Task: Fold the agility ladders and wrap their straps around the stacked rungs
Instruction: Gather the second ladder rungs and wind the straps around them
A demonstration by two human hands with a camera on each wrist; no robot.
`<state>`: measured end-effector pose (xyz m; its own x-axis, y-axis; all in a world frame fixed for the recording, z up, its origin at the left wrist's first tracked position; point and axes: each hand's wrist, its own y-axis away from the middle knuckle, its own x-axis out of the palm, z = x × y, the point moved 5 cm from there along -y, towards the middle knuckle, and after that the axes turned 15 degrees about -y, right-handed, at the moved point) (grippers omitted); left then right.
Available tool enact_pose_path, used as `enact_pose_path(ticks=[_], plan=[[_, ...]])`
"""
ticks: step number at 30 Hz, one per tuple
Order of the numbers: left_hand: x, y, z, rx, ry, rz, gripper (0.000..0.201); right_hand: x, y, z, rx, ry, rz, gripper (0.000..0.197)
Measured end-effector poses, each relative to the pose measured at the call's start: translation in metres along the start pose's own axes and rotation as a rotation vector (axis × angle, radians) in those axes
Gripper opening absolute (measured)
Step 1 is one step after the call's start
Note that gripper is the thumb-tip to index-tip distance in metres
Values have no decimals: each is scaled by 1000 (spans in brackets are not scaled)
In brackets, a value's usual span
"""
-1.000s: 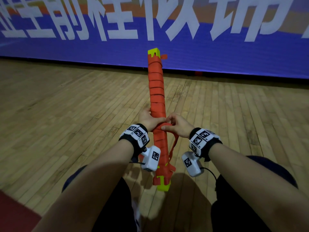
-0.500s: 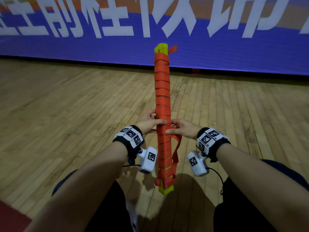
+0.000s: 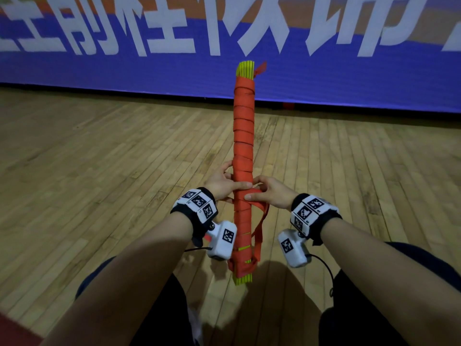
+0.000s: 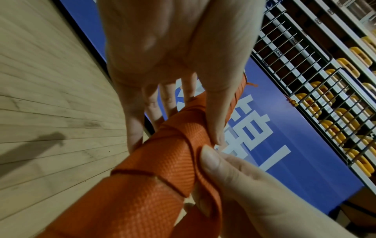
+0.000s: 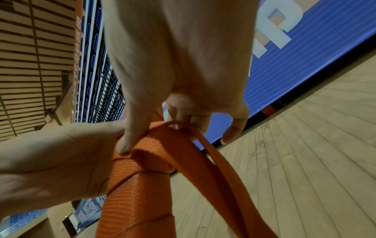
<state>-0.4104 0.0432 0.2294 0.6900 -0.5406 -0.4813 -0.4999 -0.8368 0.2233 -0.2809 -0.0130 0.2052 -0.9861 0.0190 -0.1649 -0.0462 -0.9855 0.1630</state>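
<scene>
Left hand: your left hand point(image 3: 222, 186) wraps the bundle from 9 o'clock, thumb laid flat across the orange wraps, fingers curled behind.
Right hand: your right hand point(image 3: 270, 194) comes in from 3 o'clock, thumb and fingers pinching the loose strap point(image 3: 260, 221) just beside your left thumb.
Strap: from the pinch it hangs in a slack loop toward 5 o'clock and rejoins the near end of the bundle.
Bundle: the stacked rungs point(image 3: 244, 151) run from 6 to 12 o'clock, held above the floor, orange webbing wound along them, yellow-green ends bare at both tips.
Floor: wooden planks point(image 3: 99, 171) lie beneath.
Writing: the blue banner point(image 3: 149, 68) at 12 o'clock bears large white Chinese characters, cropped, so you cannot read them whole.
</scene>
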Motion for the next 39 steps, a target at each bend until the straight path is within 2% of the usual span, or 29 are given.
enact_pose_path(ticks=[2,5,8,11,14,18,21,24,27,29,39], plan=[[1,-1,1,-1,15,0,85,-7,-2,0,-2,105,-34,30],[1,-4,3,1,2,-10,85,-9,-3,-4,7,165,-3,22],[-2,-4,7,0,-40,-24,84,-6,-1,-4,-5,126,66,14],[-1,-4,8,-7,-46,-18,83,-5,2,-5,-11,62,122,13],[-1,-2,9,-28,-5,-24,86,-3,2,-5,-31,35,104,8],[-4,-1,9,-53,60,-31,85,-2,3,-3,-96,-12,54,20],[-4,-1,9,-68,107,-26,83,-1,5,2,-219,45,29,29],[-4,-1,10,-73,131,-31,84,-3,4,2,-305,120,-45,23],[-6,-2,11,-72,134,-32,83,-2,3,3,-273,161,-42,9],[-7,-3,11,-69,131,-27,82,-1,2,1,-223,144,-18,6],[-14,-4,15,-47,131,13,86,3,-1,-3,-172,-6,66,17]])
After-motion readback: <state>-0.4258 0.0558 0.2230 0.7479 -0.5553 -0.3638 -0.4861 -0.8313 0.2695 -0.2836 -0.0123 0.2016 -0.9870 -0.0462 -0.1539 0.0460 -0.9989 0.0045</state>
